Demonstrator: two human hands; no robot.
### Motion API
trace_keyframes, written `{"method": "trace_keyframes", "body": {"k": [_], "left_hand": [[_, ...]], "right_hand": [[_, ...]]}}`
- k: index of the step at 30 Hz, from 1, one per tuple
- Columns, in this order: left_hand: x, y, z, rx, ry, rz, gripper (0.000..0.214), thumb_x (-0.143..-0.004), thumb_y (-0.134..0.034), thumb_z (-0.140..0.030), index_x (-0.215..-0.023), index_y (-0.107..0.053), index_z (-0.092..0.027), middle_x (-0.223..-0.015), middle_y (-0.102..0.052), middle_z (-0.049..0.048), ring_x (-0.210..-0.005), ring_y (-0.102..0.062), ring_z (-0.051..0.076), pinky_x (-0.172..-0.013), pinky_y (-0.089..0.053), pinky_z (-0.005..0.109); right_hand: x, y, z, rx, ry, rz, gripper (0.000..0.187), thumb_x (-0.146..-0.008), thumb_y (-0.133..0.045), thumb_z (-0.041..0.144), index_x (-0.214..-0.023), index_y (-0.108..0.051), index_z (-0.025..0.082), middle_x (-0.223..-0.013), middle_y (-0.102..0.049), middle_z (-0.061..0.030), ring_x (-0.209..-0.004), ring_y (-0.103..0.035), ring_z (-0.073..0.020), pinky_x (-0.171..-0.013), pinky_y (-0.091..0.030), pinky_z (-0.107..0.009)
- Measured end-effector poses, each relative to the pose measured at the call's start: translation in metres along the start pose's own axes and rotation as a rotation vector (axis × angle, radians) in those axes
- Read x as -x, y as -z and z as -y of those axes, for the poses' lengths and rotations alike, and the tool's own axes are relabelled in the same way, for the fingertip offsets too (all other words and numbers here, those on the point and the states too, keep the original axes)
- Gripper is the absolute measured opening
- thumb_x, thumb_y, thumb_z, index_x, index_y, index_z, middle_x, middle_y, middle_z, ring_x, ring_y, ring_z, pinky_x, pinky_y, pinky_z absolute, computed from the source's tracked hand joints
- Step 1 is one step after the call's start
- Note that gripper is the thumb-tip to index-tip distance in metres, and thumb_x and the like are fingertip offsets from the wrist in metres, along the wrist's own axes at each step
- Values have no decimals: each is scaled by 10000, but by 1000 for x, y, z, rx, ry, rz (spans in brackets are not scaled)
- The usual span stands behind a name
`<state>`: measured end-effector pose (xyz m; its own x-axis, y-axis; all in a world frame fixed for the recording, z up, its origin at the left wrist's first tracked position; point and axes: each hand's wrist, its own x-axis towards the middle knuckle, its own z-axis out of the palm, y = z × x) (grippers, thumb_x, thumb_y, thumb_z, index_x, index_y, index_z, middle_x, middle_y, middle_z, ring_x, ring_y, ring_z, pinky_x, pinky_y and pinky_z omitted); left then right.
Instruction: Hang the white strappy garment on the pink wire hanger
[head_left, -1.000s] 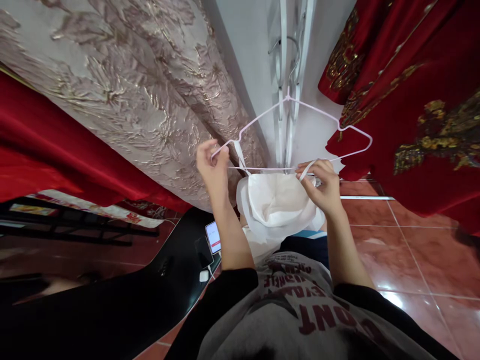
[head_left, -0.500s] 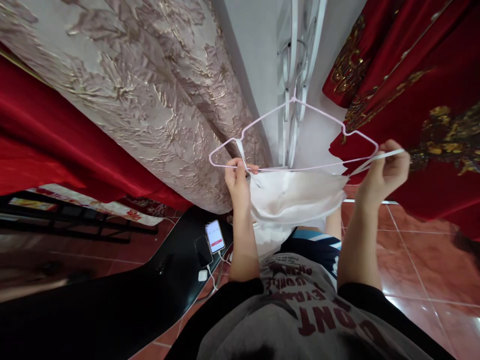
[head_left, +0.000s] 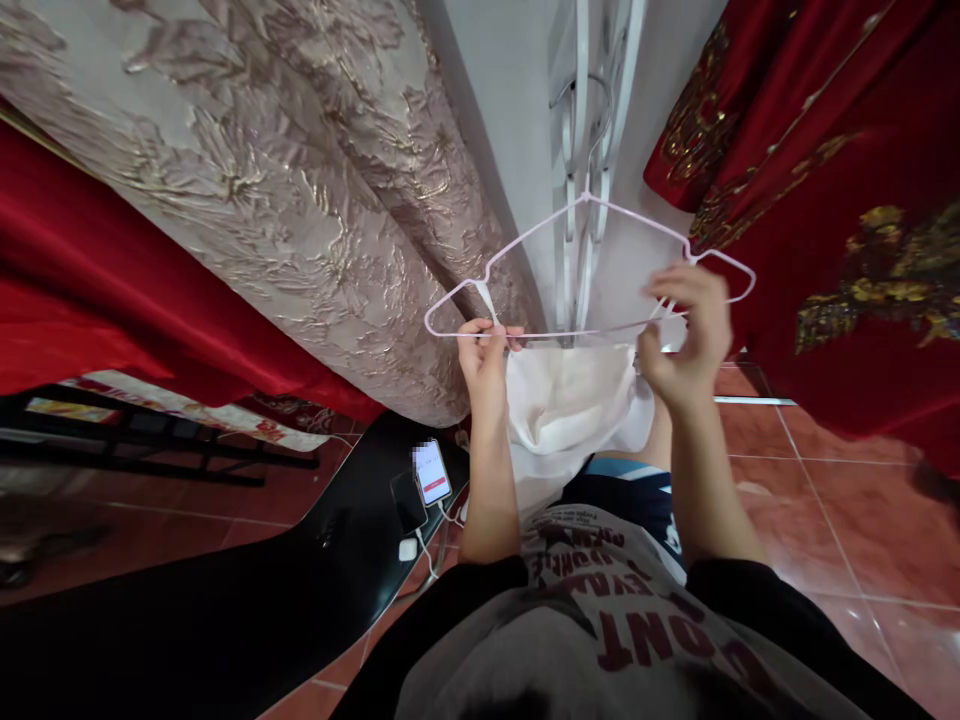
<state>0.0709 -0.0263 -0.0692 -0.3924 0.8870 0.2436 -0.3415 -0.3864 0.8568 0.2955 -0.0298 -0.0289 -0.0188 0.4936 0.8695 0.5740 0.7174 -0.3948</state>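
A pale pink clothes hanger (head_left: 536, 228) hangs by its metal hook from a white rack. White fabric (head_left: 566, 385), apparently a garment with thin straps, hangs under its lower bar. One white strap (head_left: 486, 296) loops over the hanger's left notch. My left hand (head_left: 486, 358) is closed around the left part of the lower bar, right by that strap. My right hand (head_left: 690, 335), smeared a little by motion, is near the right notch with thumb and fingers apart. Bits of white strap show beside its fingers and at the notch, partly hidden by the hand.
An embossed pinkish cloth (head_left: 300, 190) hangs close on the left, red garments with gold decoration (head_left: 847, 250) on the right. The white metal rack (head_left: 581, 60) stands ahead. Lower left, a black glossy surface (head_left: 247, 600) bears a lit phone (head_left: 433, 475) and charging cables.
My right hand has moved left and inward from the hanger's right end, its fingers spreading. The strap it held stretched out now sits near the right notch. My left hand stays nearly in place.
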Motion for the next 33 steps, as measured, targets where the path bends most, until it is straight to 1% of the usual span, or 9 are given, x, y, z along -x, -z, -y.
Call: {"method": "trace_keyframes", "body": {"k": [4, 7, 11, 15, 19, 22, 26, 29, 33], "left_hand": [[4, 8, 2, -42, 81, 101, 333, -847, -839, -398, -1018, -605, -235, -1025, -821, 49, -753, -699, 139, -861, -547, 321], [7, 20, -11, -194, 160, 223, 296, -853, -827, -423, -1018, -702, -212, -1043, -812, 72, -943, -744, 195, -960, -544, 354], [5, 40, -52, -410, 244, 476, 346, -904, -773, -530, -862, -761, -187, -902, -780, 72, -918, -730, 204, -894, -550, 320], [0, 59, -84, -385, 309, 588, 488, -927, -693, -655, -1004, -817, -189, -976, -799, 146, -924, -747, 247, -642, -522, 283], [1, 61, -94, -324, 241, 655, 618, -886, -682, -740, -1137, -822, -193, -1141, -790, 215, -1052, -751, 311, -644, -560, 318], [1, 51, -93, -205, 179, 542, 679, -839, -685, -799, -1133, -818, -201, -1086, -777, 196, -1026, -748, 310, -700, -608, 354], [-11, 49, -80, 29, 7, 117, 630, -904, -606, -780, -1148, -782, -226, -1230, -729, 164, -1152, -718, 272, -784, -617, 313], [-20, 56, -60, -13, -116, -147, 475, -884, -728, -648, -1178, -756, -276, -1385, -697, 106, -1241, -688, 242, -778, -577, 250], [-13, 50, -39, -100, 62, -62, 397, -809, -850, -532, -1071, -765, -247, -1229, -773, 120, -1039, -756, 212, -597, -485, 209]], "right_hand": [[34, -26, 4, -35, -98, 473, 417, -941, -625, 249, -1354, -618, 305, -1301, -713, -77, -1267, -656, -325, -1203, -424, -658], [43, -28, 3, 6, -168, 416, 387, -965, -658, 316, -1351, -626, 300, -1311, -716, -80, -1276, -648, -317, -1254, -356, -654], [41, -20, 5, -23, -186, 343, 323, -992, -635, 314, -1313, -663, 332, -1233, -735, -47, -1226, -664, -288, -1266, -338, -631], [41, -18, 14, -53, -202, 352, 349, -1003, -628, 312, -1348, -661, 354, -1247, -730, -41, -1223, -662, -277, -1264, -346, -623], [42, -20, 16, -40, -218, 344, 347, -1002, -625, 331, -1346, -665, 366, -1239, -727, -46, -1213, -664, -286, -1266, -334, -655], [42, -20, 15, -45, -226, 335, 334, -1005, -613, 327, -1329, -679, 373, -1212, -732, -42, -1187, -672, -280, -1270, -327, -656], [42, -16, 14, -31, -218, 341, 350, -996, -627, 329, -1341, -678, 368, -1227, -737, -46, -1201, -669, -286, -1264, -337, -655], [44, -14, 15, -24, -205, 344, 358, -1000, -626, 324, -1353, -673, 362, -1246, -741, -46, -1223, -668, -288, -1267, -336, -648], [46, -18, 24, -67, -189, 370, 394, -1004, -633, 316, -1396, -649, 355, -1317, -733, -50, -1269, -665, -288, -1269, -343, -647]]}}
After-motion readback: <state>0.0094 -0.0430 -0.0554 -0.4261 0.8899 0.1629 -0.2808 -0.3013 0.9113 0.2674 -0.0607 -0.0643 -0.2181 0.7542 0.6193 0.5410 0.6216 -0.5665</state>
